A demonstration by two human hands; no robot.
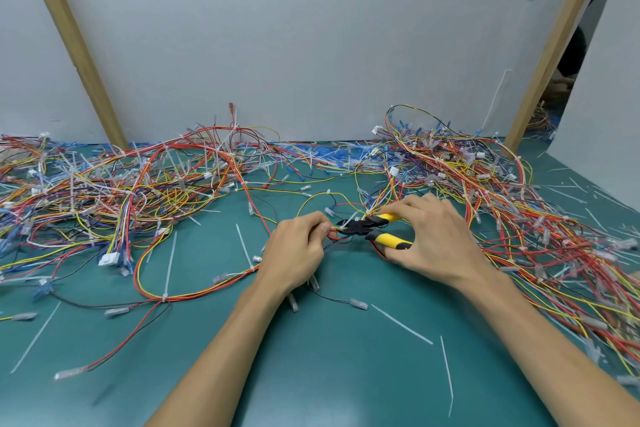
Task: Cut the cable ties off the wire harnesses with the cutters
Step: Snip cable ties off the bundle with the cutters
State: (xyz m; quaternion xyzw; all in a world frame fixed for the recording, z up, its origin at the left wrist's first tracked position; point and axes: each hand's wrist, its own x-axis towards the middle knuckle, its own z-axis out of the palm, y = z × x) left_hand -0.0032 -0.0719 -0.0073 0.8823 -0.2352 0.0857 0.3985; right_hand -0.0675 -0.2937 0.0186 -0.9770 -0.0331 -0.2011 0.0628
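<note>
On the far left I see a big pile of wire harnesses (104,191) on the green mat (329,374), with lots of white ties on them. Next comes my left hand (298,250). Its fingers are curled and pinch a thin wire bunch (333,235) of red and yellow, just above the mat. Right beside it is the black nose of the cutters (369,228), touching that bunch. A small white bit sits at the tip. I think it is the cable tie (344,226), but it is too small to be sure. My right hand (436,236) grips the yellow handles, with the fingers wrapped round them. The handles stand a little apart, so I think the snip is not done yet. Next I should squeeze, with the blades on the tie only and not on a wire. Further right lies a second pile (502,204) of harnesses, and cut ties (401,324) lie loose on the mat.
</note>
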